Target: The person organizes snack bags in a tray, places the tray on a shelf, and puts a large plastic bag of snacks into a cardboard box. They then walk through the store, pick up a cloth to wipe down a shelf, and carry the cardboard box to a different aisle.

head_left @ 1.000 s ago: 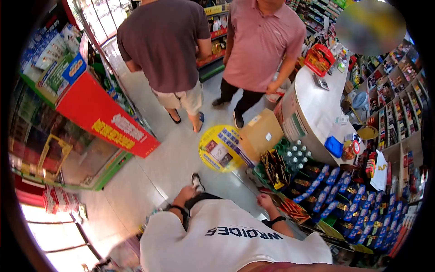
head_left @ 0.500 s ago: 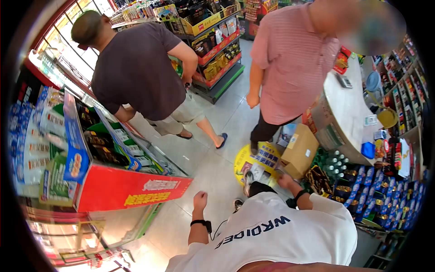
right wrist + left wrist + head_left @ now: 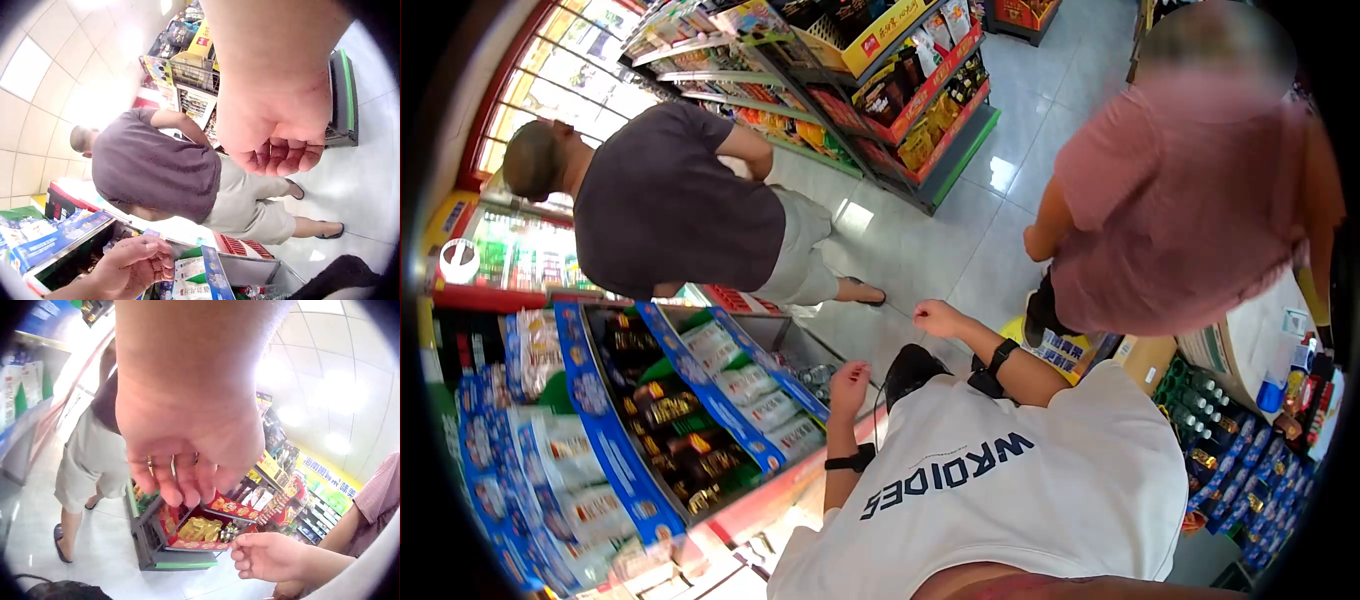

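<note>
My left hand (image 3: 850, 388) hangs in front of the white shirt near the bagged goods of the display bin, holding nothing. In the left wrist view the same hand (image 3: 187, 450) has its fingers loosely bent, with gaps between them. My right hand (image 3: 940, 318), also empty, is held out over the floor, farther forward than the left. The right wrist view shows this hand (image 3: 275, 137) with loosely curled fingers. Neither hand touches any goods, and the two are apart.
A display bin (image 3: 745, 500) stands at the left, with a person in a dark shirt (image 3: 680, 200) beyond it. Ahead is a shelf unit (image 3: 960, 150). A person in a pink shirt (image 3: 1170, 210) is at the right by the counter (image 3: 1265, 330), near bottles (image 3: 1200, 395). Tiled floor (image 3: 900, 240) lies between.
The head view has advanced and turned; the bin and shelf unit appear larger. The person in pink has shifted right in view. My right hand has swung forward and toward the middle.
</note>
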`<action>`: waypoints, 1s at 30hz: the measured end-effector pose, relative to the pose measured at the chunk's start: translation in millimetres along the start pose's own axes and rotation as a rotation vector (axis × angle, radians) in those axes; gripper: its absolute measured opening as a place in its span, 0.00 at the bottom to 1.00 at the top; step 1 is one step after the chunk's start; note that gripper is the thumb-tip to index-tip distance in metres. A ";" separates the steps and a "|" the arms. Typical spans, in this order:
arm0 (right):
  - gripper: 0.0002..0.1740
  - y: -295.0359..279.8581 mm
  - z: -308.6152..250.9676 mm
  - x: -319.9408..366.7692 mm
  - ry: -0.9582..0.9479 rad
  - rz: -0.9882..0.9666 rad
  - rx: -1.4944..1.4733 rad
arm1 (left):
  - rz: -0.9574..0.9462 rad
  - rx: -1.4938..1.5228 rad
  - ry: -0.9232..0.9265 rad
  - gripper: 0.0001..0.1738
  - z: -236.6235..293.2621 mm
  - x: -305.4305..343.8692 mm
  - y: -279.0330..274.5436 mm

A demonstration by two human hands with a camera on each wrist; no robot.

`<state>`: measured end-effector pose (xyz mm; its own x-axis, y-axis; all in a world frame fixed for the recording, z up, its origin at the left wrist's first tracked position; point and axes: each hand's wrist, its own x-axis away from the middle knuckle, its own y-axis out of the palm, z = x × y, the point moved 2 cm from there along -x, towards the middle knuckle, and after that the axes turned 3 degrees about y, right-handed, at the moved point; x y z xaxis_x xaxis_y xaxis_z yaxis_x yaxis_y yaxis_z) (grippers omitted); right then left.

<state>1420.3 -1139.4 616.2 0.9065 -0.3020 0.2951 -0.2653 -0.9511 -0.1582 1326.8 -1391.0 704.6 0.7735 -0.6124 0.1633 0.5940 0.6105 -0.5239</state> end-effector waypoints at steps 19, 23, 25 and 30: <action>0.06 -370.0 65.0 -182.1 0.561 1.025 -0.698 | -1.594 -0.601 -0.099 0.22 58.2 -441.7 53.0; 0.03 -450.3 98.5 -179.5 0.624 1.185 -0.914 | -1.503 -0.666 -0.075 0.21 82.7 -530.6 125.9; 0.02 -493.4 127.9 -182.2 0.639 1.178 -1.014 | -1.399 -0.664 -0.083 0.21 104.8 -573.7 166.0; 0.03 -635.8 130.8 -204.4 0.724 1.170 -0.993 | -1.203 -0.636 -0.144 0.21 169.6 -661.6 258.5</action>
<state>1446.7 -464.4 533.2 -0.1598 -0.5187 0.8399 -0.9778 0.1997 -0.0627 1006.1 -742.9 603.0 -0.1044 -0.5153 0.8506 0.7369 -0.6144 -0.2818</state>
